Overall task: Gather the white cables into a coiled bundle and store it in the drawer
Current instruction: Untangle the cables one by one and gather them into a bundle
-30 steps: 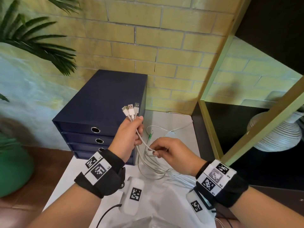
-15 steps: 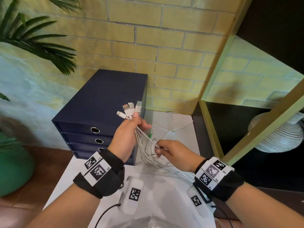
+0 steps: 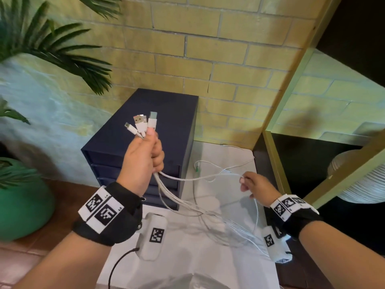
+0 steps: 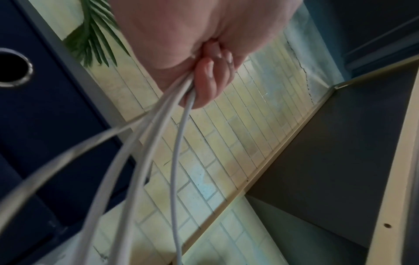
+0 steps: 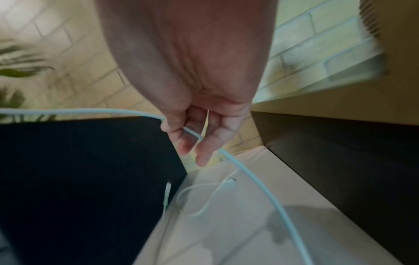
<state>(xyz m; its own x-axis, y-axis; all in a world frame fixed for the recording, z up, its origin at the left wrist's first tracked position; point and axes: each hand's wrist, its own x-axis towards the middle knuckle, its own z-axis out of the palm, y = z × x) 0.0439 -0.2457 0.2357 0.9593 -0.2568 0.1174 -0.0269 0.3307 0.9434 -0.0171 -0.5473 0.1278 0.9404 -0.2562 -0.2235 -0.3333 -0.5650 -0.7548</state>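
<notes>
My left hand (image 3: 145, 157) is raised in front of the dark blue drawer unit (image 3: 145, 113) and grips several white cables (image 3: 183, 203) in its fist, their plugs (image 3: 143, 124) sticking up above the thumb. In the left wrist view the cables (image 4: 145, 147) run down out of the curled fingers (image 4: 208, 86). One strand (image 3: 198, 178) runs level to my right hand (image 3: 254, 186), which pinches it out to the right. The right wrist view shows that strand (image 5: 244, 170) passing between thumb and fingers (image 5: 192, 139). The remaining cable lies in loose loops on the white table (image 3: 187, 257).
The drawer unit's drawers (image 3: 166, 174) are closed; a ring pull (image 4: 13, 70) shows in the left wrist view. A gold-framed black shelf (image 3: 277, 159) with a ribbed white vase (image 3: 358, 178) stands to the right. A green pot (image 3: 23, 201) and palm leaves (image 3: 52, 46) are at the left, a brick wall behind.
My left hand has lifted higher with the plug ends. My right hand has slid out to the right along one strand, drawing it taut between the hands.
</notes>
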